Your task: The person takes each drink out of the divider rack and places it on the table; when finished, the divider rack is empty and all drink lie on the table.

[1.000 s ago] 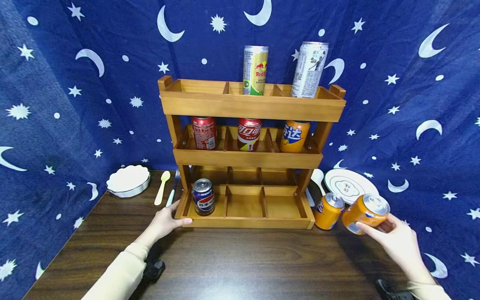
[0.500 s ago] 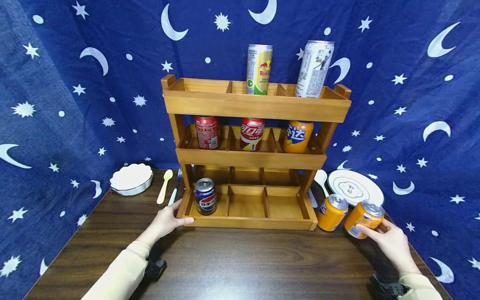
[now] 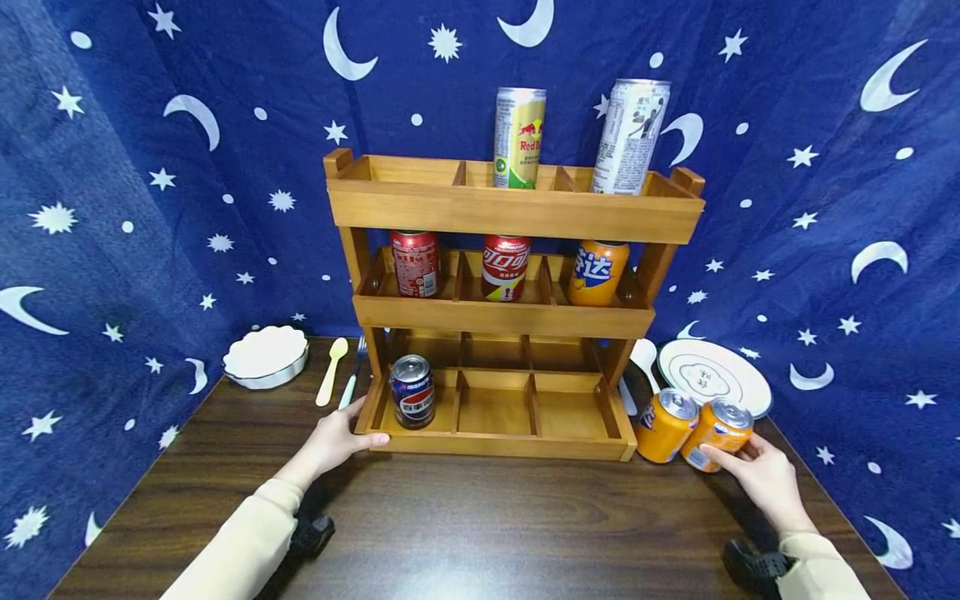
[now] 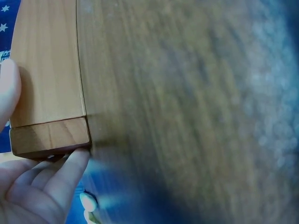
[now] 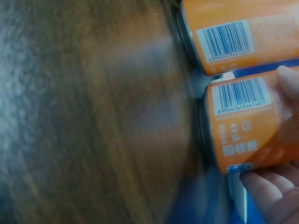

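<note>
My right hand [image 3: 765, 481] grips an orange soda can [image 3: 717, 435] low on its side, thumb in front and fingers behind. The can stands on the table or just above it, beside a second orange can [image 3: 663, 427]; in the right wrist view, both barcodes face the camera. At the lower left corner of a three-tier wooden rack [image 3: 495, 446], my left hand [image 3: 330, 439] holds the frame, its thumb on the front board and fingers against the side. A dark blue Pepsi can [image 3: 412, 392] stands in the bottom tier's left compartment.
The middle tier bears two red cola cans [image 3: 505, 268] and an orange can [image 3: 597, 273]. Above stand a Red Bull can [image 3: 519, 137] and a tall white can [image 3: 632, 137]. A plate [image 3: 753, 392] lies behind the right cans; a white dish [image 3: 266, 358], yellow spoon [image 3: 330, 375] and fork lie left.
My right hand has lowered the orange can and brought it left, close to the second one. The left hand keeps its hold on the rack. The head view has shifted slightly.
</note>
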A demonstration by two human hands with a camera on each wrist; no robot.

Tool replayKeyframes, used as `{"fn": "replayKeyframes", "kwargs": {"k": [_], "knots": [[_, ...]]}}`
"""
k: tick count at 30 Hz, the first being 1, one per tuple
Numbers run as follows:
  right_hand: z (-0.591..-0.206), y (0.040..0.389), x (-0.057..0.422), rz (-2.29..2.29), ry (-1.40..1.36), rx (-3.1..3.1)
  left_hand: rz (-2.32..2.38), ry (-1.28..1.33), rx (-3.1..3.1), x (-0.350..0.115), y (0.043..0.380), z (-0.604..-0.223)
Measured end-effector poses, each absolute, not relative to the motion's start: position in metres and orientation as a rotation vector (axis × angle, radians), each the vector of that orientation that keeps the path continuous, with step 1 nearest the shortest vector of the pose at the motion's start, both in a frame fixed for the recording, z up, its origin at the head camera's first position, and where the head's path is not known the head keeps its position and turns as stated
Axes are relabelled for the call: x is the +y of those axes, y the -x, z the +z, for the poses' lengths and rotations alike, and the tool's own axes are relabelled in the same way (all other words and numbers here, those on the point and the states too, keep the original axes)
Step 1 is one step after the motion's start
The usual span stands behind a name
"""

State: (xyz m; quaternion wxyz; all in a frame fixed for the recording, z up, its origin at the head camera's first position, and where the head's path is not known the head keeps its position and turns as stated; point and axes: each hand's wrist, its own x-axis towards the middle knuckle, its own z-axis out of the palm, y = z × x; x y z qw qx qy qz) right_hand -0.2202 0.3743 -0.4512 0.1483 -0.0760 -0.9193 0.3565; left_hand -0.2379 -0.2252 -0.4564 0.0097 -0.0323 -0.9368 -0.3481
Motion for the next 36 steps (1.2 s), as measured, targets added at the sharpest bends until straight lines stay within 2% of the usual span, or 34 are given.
{"fn": "replayKeyframes", "kwargs": {"k": [22,29,36], "knots": [[-0.440,0.217,0.384,0.907,0.162,-2.729,-1.076,0.094,-2.909,-0.224,0.238,-0.458],[-0.413,0.206,0.381,1.103,0.180,-2.575,-1.081,0.093,-2.922,-0.224,0.238,-0.457],[-0.376,0.195,0.347,0.953,0.064,-2.443,-1.090,0.083,-2.932,-0.223,0.237,-0.456]]}}
